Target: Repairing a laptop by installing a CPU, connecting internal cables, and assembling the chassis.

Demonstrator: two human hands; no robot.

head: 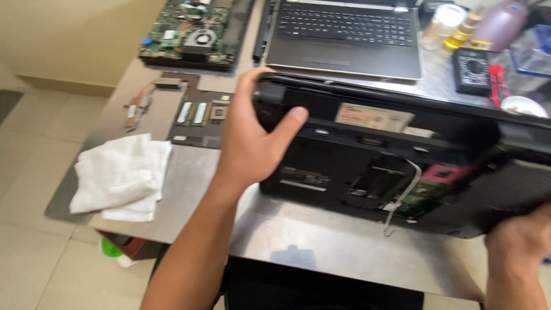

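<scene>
A black opened laptop chassis (367, 166) lies tilted on the metal table (321, 241), its inner side up, showing a white flat cable, a pale sticker and a pink-and-green board part. My left hand (252, 138) grips the chassis at its left corner, thumb on the inner face and fingers over the far edge. My right hand (519, 241) holds the chassis at its lower right corner; most of that hand is cut off by the frame edge.
A white cloth (120, 175) lies at the table's left edge. Behind it are a dark circuit board (198, 117), a copper heat pipe (140, 103) and a green motherboard with fan (192, 34). A closed-lid-open grey laptop (344, 37), bottles and a black multimeter (472, 70) stand at the back.
</scene>
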